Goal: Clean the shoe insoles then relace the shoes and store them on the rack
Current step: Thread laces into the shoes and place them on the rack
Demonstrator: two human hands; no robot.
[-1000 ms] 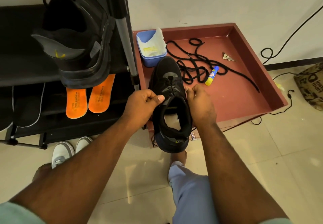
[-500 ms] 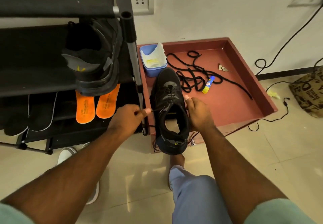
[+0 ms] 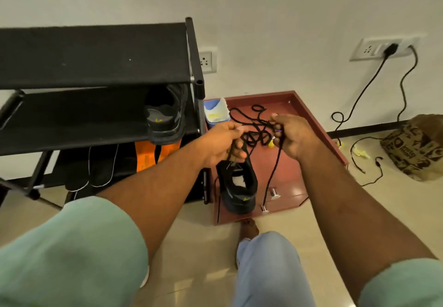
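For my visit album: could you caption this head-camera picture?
Both hands, left hand and right hand, pull a black lace up from a black shoe beside the shoe rack.

Head-worn view, looking forward and down

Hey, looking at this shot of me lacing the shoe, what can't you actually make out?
- Head view: the eyelets of the black shoe are hidden behind the left hand.
- The yellow-tipped item is mostly covered by the right hand.
- The orange insoles are partly hidden by the second shoe.
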